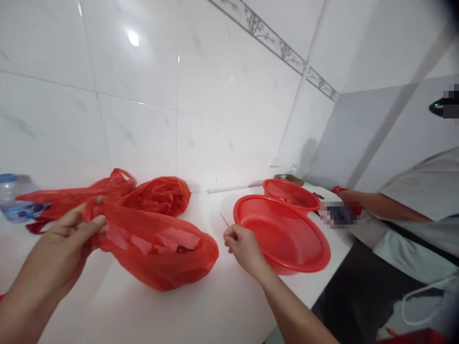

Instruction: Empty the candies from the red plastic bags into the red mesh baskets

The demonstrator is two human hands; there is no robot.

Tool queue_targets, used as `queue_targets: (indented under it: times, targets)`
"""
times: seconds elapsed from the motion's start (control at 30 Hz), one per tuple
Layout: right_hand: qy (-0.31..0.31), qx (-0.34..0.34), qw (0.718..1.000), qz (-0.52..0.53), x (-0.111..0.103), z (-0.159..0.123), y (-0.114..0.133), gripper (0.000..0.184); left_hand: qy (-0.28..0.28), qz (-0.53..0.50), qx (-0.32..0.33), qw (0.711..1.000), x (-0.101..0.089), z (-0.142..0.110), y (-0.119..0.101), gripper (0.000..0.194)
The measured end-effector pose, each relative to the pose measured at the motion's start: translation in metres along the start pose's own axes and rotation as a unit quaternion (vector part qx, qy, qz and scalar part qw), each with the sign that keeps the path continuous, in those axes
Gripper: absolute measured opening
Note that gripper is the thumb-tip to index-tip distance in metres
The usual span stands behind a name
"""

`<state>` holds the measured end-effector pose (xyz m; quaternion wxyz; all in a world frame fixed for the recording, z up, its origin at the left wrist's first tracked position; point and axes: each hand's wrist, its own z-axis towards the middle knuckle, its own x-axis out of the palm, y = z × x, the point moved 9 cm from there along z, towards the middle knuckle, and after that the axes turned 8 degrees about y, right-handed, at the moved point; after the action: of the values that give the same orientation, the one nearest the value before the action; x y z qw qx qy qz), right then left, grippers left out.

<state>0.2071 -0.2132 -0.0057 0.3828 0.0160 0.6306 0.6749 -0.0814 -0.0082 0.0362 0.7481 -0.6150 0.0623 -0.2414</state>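
My left hand (77, 229) is closed around the gathered neck of a red plastic bag (168, 258). The bag bulges over the white table, and pale and dark pieces show dimly through its film. My right hand (242, 246) is pinched between that bag and a red plastic basket (283, 234). A thin, dark, needle-like stick (224, 219) juts up from its fingertips; its exact kind is too small to tell. The basket has mesh sides, and its visible inside holds nothing.
Two more red bags, a crumpled one (158, 196) and a flatter one (93, 188), lie by the tiled wall. A water bottle (17, 200) stands far left. Behind the basket is a second red basket (292, 193). At right, a co-worker's arm (387, 205) reaches over the table (107, 306).
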Motion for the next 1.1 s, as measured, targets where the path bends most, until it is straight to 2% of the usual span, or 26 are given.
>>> queue_targets:
  times: [0.1,0.17,0.23,0.37,0.5,0.6,0.67,0.73,0.93,1.1]
  targets:
    - [-0.014,-0.031,0.999,0.006,-0.012,0.009,0.031,0.008,0.021,0.049,0.055,0.997,0.011,0.0,-0.033,0.037]
    - [0.004,-0.032,0.999,0.025,-0.007,0.014,0.04,0.009,0.045,0.088,0.083,0.992,0.018,-0.001,-0.046,0.041]
    - [0.043,-0.02,0.999,0.024,0.011,0.016,0.041,0.013,0.061,0.124,0.098,0.986,0.019,-0.002,-0.051,0.045]
    - [0.158,0.006,0.987,-0.026,0.069,0.005,0.026,0.027,0.076,0.165,0.098,0.979,0.014,-0.007,-0.053,0.048]
    - [0.157,0.011,0.985,-0.064,0.111,-0.013,0.007,0.038,0.087,0.182,0.092,0.975,0.019,-0.017,-0.059,0.046]
    - [0.17,0.04,0.985,0.014,0.137,-0.019,-0.012,0.027,0.093,0.184,0.09,0.974,0.025,-0.022,-0.065,0.046]
    - [0.177,0.053,0.98,0.078,0.144,-0.015,-0.019,0.019,0.093,0.186,0.089,0.974,0.028,-0.024,-0.068,0.046]
    - [0.162,0.051,0.977,0.127,0.136,-0.005,-0.018,0.019,0.09,0.188,0.089,0.974,0.027,-0.024,-0.069,0.047]
    - [0.083,0.029,0.969,0.232,0.07,0.029,0.015,0.019,0.052,0.17,0.096,0.979,0.014,-0.017,-0.067,0.049]
    - [0.084,0.005,0.962,0.258,0.048,0.05,0.037,0.023,0.048,0.165,0.092,0.981,0.011,-0.012,-0.064,0.047]
